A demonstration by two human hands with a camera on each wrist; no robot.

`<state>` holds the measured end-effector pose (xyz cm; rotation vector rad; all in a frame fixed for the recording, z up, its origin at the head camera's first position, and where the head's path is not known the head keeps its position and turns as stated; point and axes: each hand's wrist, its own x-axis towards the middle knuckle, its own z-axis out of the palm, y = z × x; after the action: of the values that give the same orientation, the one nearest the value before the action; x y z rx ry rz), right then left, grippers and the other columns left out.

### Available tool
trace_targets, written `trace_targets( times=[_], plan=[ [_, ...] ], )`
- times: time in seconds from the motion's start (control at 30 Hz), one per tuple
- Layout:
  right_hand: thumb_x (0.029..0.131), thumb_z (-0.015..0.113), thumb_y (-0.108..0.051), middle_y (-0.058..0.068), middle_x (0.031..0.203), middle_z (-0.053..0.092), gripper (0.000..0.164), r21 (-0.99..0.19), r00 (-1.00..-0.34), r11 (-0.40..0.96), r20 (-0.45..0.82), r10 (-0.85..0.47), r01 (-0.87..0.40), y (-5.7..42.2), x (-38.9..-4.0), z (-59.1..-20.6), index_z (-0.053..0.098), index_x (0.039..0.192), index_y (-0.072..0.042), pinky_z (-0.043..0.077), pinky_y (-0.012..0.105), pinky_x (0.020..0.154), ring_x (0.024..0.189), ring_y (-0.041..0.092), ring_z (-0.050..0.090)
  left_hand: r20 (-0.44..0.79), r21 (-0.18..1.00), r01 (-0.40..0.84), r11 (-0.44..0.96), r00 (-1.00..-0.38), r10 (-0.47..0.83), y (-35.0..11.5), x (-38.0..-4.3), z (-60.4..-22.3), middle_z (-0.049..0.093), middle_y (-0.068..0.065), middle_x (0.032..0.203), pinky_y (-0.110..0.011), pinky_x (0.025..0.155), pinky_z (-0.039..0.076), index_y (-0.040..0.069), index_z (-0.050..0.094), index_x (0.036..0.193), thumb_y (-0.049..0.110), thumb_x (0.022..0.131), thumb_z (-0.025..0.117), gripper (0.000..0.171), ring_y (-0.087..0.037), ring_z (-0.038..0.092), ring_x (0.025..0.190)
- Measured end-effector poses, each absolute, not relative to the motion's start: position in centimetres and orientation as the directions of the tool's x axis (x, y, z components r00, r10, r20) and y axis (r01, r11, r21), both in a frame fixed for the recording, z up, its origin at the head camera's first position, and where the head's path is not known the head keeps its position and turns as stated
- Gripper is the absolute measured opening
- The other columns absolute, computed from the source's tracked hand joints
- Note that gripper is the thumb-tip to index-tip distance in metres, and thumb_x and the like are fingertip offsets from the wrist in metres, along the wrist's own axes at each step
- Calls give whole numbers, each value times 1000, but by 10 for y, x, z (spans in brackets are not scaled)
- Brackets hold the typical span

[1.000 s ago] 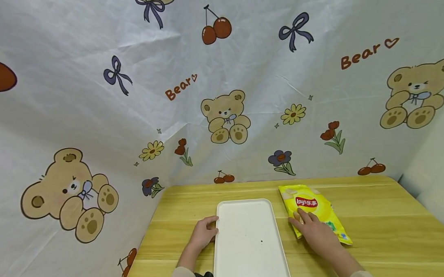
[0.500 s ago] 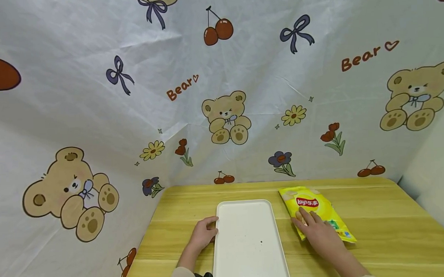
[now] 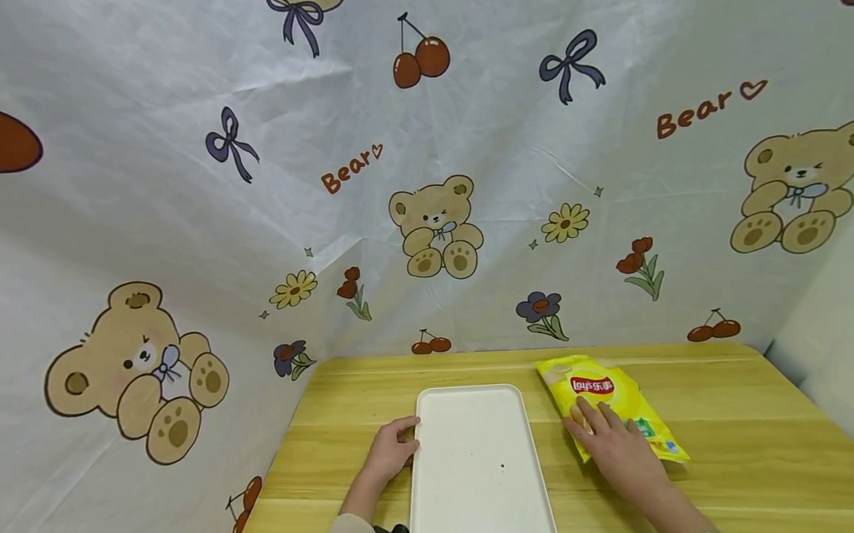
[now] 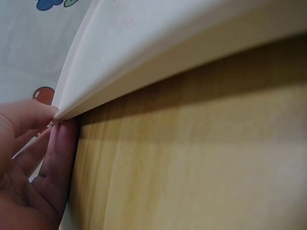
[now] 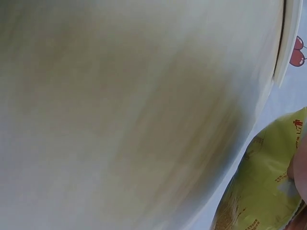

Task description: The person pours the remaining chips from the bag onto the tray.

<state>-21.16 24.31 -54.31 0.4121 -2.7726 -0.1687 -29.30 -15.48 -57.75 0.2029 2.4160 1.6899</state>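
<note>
Left hand [image 3: 389, 450] pinches white tray [image 3: 468, 422] at its left side, on the counter [image 3: 743, 420]; right hand [image 3: 620, 452] grips chip bag [image 3: 625, 398], right of tray – bag likely light, crinkly, crushable, best pinched by an edge; tray probably stiff.

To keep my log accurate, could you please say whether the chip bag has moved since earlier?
Yes, the chip bag has; its near end shifted slightly right against the wooden table.

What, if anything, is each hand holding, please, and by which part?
The left hand pinches the tray by its left rim; the right hand touches the chip bag, grip unclear.
</note>
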Motion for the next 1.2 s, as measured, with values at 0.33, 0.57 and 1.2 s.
trace_targets(
  times=[0.33, 0.57, 1.2],
  plan=[
    [85, 70, 9, 14, 153, 46, 64, 175, -902, 947, 298, -313, -270, 248, -204, -532, 59, 138, -25, 47, 72, 91, 130, 46, 51, -66, 935, 15, 354, -974, 215, -155, -294, -578, 65, -15, 105, -33, 65, 58, 2, 56, 141, 0, 95, 61, 47, -16, 62, 74],
    [84, 68, 13, 14, 152, 47, 66, 192, -891, 940, 310, -330, -281, 251, -199, -526, 59, 138, -25, 48, 72, 89, 129, 45, 52, -69, 935, 10, 354, -975, 211, -155, -295, -578, 64, -14, 101, -32, 65, 58, 2, 56, 141, 1, 94, 62, 47, -15, 62, 74],
    [81, 74, 8, 11, 155, 45, 70, 225, -877, 921, 299, -377, -319, 249, -189, -511, 58, 140, -26, 46, 72, 92, 133, 43, 49, -103, 933, -8, 361, -964, 246, -157, -293, -574, 54, -24, 138, -32, 71, 60, 7, 49, 148, 6, 100, 56, 48, -15, 66, 87]
  ],
)
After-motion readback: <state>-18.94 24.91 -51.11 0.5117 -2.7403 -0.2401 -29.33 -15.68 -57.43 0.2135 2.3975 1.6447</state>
